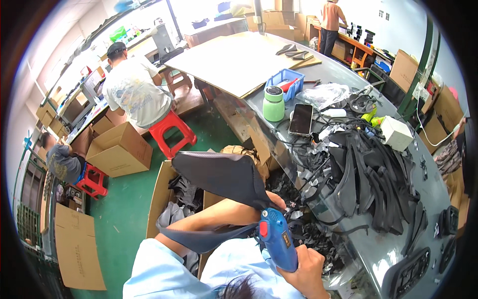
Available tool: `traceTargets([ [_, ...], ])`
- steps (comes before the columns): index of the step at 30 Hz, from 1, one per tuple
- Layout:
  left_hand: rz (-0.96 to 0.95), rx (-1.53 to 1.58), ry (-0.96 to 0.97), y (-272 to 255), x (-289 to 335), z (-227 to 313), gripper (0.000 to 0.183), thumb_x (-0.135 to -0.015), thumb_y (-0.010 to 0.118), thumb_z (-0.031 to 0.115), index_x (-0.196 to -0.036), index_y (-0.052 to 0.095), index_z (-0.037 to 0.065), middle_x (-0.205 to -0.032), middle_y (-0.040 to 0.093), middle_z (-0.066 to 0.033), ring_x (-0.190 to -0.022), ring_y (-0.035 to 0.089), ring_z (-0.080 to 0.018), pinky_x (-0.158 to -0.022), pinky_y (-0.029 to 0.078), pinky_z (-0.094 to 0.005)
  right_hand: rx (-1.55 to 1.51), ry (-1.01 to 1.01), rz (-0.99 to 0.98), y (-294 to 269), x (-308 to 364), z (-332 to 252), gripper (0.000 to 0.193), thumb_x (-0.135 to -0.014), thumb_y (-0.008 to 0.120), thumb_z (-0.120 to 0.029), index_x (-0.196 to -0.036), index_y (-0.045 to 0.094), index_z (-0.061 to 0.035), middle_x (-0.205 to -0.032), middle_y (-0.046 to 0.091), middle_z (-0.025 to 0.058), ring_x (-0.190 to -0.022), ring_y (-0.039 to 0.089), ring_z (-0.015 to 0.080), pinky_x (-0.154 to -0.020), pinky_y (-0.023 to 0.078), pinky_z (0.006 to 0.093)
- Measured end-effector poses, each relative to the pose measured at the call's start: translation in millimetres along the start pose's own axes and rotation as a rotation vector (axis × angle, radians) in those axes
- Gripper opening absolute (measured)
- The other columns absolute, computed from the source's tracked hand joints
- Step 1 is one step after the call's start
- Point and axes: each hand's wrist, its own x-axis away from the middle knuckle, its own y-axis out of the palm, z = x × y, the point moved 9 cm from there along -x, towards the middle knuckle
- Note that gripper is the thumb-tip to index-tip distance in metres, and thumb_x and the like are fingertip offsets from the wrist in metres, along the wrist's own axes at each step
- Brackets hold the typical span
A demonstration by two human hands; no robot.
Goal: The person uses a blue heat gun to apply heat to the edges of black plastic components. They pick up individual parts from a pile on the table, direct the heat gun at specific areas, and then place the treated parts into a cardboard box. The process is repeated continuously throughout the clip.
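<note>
Dark hair (238, 290) shows close by while the right hand (304, 269) grips a blue power tool (280, 241) beside dark cloth (219, 174) that the left hand (245, 213) seems to pinch, likely for cutting, which next needs a steady hold, near a bench (435, 189) piled with black straps (348, 174).

A tilted blue, red-buttoned tool (280, 241) sits beside bent dark fabric (219, 177).

Right hand (305, 269) in curled grip

tool (278, 238) in R hand (306, 269) | tbl (433, 192): btl (274, 105) L of phone (301, 119) | bin (295, 91) bhd btl | pile (366, 182) R
</note>
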Motion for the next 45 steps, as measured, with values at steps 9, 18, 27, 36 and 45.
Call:
traceTargets([
  [9,0.800,0.540,0.678,-73,54,54,0.026,-0.078,0.058,0.006,-0.103,0.054,0.001,-0.103,0.058,-0.0112,-0.097,0.056,-0.0177,-0.087,0.044,-0.0308,0.084,0.070,0.049,-5,1,16,0.042,-0.057,0.080,-0.023,-0.069,0.045,-0.0043,-0.054,0.051,0.0108,-0.048,0.054,0.0301,-0.048,0.042,0.0376],
  [18,0.996,0.573,0.658,-46,56,43,0.029,-0.078,0.058,0.010,-0.104,0.048,0.005,-0.102,0.051,-0.0107,-0.095,0.051,-0.0190,-0.088,0.041,-0.0323,-0.018,0.117,0.047,-6,3,15,0.037,-0.056,0.077,-0.019,-0.071,0.047,-0.0043,-0.055,0.052,0.0105,-0.049,0.054,0.0289,-0.049,0.043,0.0376],
  [27,0.993,0.446,0.806,-31,53,42,0.029,-0.077,0.052,-0.002,-0.105,0.045,0.002,-0.105,0.054,-0.0152,-0.098,0.053,-0.0218,-0.092,0.039,-0.0354,-0.158,0.138,0.074,-7,1,11,0.039,-0.058,0.079,-0.021,-0.071,0.047,-0.0035,-0.055,0.052,0.0104,-0.049,0.056,0.0287,-0.047,0.044,0.0365],
  [36,0.926,0.579,0.785,-19,49,42,0.029,-0.078,0.048,-0.005,-0.106,0.044,0.001,-0.108,0.054,-0.0163,-0.102,0.053,-0.0230,-0.093,0.039,-0.0363,-0.194,0.140,0.122,-9,-2,4,0.038,-0.058,0.079,-0.019,-0.072,0.047,-0.0034,-0.055,0.052,0.0096,-0.049,0.055,0.0285,-0.048,0.043,0.0365],
  [45,0.784,0.662,0.450,-19,43,40,0.029,-0.076,0.049,-0.001,-0.106,0.047,0.001,-0.103,0.055,-0.0127,-0.097,0.055,-0.0204,-0.088,0.042,-0.0333,0.196,-0.003,0.257,-19,-3,-10,0.033,-0.056,0.075,-0.013,-0.072,0.048,-0.0036,-0.057,0.051,0.0103,-0.048,0.050,0.0301,-0.049,0.038,0.0388],
])
